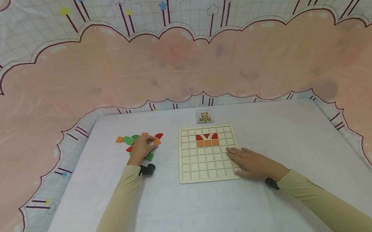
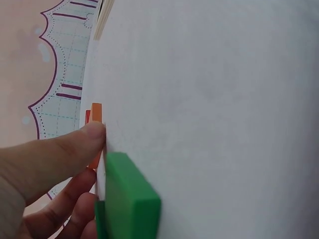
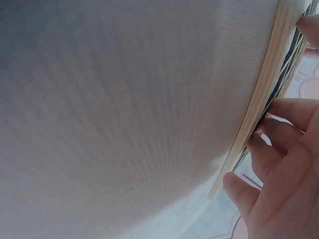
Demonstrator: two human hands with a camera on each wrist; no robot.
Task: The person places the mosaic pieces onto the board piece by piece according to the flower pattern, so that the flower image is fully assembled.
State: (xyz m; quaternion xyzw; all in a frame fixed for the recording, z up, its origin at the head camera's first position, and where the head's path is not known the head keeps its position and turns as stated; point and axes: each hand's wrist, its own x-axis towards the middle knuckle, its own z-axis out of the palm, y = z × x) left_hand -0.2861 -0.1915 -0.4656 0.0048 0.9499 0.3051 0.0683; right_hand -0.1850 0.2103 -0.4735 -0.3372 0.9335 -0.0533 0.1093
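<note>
My left hand [image 1: 141, 148] is over a loose group of coloured tiles, its thumb and index fingertips at an orange square tile [image 1: 156, 141]. In the left wrist view the thumb presses against that orange tile [image 2: 96, 112], with a green tile [image 2: 132, 199] close in front. My right hand [image 1: 256, 163] rests with fingers extended on the right edge of a pale wooden grid board [image 1: 196, 166]. On the board, red pieces [image 1: 206, 136] lie in a row above a row of orange squares [image 1: 207, 142]. The right wrist view shows the fingers along the board's edge [image 3: 254, 109].
Around the left hand lie green tiles [image 1: 128, 140], a red rounded tile [image 1: 159, 135] and another orange square [image 1: 119, 139]. A small pattern card [image 1: 204, 116] lies beyond the board. A white cloth [image 1: 187, 214] covers the table, and a patterned pink cloth [image 1: 182, 69] hangs behind.
</note>
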